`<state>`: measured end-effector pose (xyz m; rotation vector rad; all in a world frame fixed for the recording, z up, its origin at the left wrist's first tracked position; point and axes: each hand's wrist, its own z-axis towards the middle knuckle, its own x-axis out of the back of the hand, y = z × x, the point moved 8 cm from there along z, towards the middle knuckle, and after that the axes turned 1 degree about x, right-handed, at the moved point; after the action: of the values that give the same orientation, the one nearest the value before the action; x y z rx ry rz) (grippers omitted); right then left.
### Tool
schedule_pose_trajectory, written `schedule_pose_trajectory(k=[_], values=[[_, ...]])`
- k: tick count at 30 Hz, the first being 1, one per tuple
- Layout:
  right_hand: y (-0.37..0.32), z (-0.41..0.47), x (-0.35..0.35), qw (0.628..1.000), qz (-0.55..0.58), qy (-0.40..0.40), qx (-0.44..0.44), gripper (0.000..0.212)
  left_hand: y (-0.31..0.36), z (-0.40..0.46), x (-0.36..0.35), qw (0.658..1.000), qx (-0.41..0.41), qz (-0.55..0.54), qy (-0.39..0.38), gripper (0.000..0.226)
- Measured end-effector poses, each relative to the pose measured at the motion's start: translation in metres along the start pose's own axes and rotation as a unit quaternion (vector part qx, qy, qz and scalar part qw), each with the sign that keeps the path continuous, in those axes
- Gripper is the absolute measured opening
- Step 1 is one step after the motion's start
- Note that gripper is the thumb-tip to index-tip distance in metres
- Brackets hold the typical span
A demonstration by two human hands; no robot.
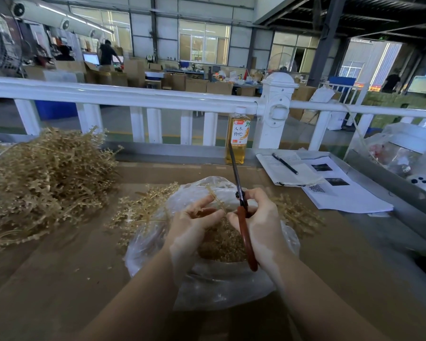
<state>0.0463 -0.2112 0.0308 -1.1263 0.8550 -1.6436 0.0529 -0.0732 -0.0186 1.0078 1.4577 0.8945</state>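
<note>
My L hand (194,223) pinches the gold sprig (215,196), stem slanting up & away, just left of my R hand (260,217), which grips the scissors (241,205), blades together, tips pointing away. Both over the bag (207,289).

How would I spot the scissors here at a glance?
Start at the white railing, then drop to the clear plastic bag below it. Above the bag, the right hand grips the scissors: the only red-handled tool, dark blades pointing up.
</note>
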Motion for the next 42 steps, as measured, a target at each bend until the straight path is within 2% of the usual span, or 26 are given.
schedule_pose_trajectory(k=[7,12,18,21,25,33,42], values=[[0.008,0.0,-0.008,0.998,-0.062,-0.007,0.024,0.028,-0.006,0.003,0.002,0.997,0.011,-0.075,0.024,0.04],[0.005,-0.001,-0.012,0.992,-0.105,-0.026,0.068,0.026,-0.015,0.003,0.007,0.997,0.045,-0.027,0.062,0.008],[0.005,-0.001,-0.009,0.993,-0.088,-0.037,0.074,0.025,-0.009,0.006,0.012,0.995,0.025,-0.051,0.084,0.017],[0.012,-0.003,-0.003,0.988,-0.139,-0.04,0.055,0.025,-0.001,0.008,0.024,0.993,0.017,-0.039,0.111,0.013],[0.022,-0.008,-0.004,0.972,-0.221,-0.073,0.033,0.029,0.004,0.005,0.031,0.994,0.029,-0.03,0.103,0.014],[0.018,-0.018,-0.012,0.946,-0.288,-0.137,0.061,0.028,0.0,0.008,0.039,0.991,0.042,-0.029,0.12,0.012],[0.021,-0.02,-0.014,0.934,-0.304,-0.17,0.079,0.031,0.0,0.007,0.039,0.987,0.034,-0.01,0.154,0.018]])
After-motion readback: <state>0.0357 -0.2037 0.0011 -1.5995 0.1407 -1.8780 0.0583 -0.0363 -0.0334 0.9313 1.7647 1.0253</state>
